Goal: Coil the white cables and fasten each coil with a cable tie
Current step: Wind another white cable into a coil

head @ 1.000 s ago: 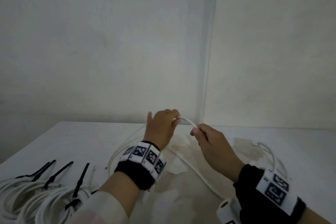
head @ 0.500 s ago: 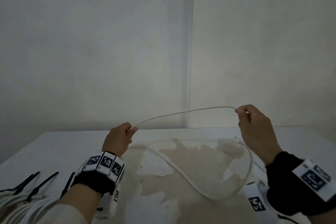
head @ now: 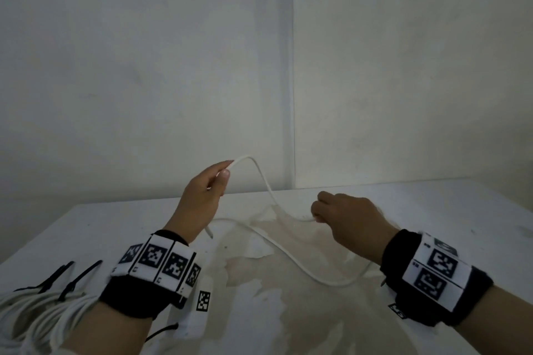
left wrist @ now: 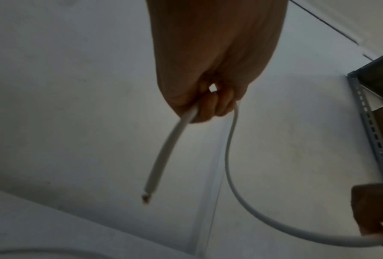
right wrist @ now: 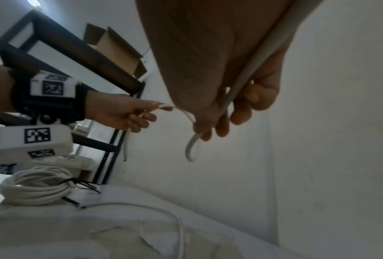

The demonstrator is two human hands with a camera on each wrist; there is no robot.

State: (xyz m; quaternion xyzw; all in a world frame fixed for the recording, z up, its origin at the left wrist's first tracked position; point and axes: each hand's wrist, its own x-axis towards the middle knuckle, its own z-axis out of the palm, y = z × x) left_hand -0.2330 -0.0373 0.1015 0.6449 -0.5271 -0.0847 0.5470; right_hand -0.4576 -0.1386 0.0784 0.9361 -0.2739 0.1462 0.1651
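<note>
Above stained white counter [head: 432, 210]: white cable [head: 266, 181] raised, short end dangling. Left hand [head: 202, 199] pinching it near that end; right hand [head: 349, 219] curled round it lower down. At counter's left edge: tied coils [right wrist: 35, 185], black cable ties [head: 83, 272].

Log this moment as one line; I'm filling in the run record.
stage: coiling | left hand: pinches white cable near its end | right hand: grips same cable | finished coils: tied
</note>
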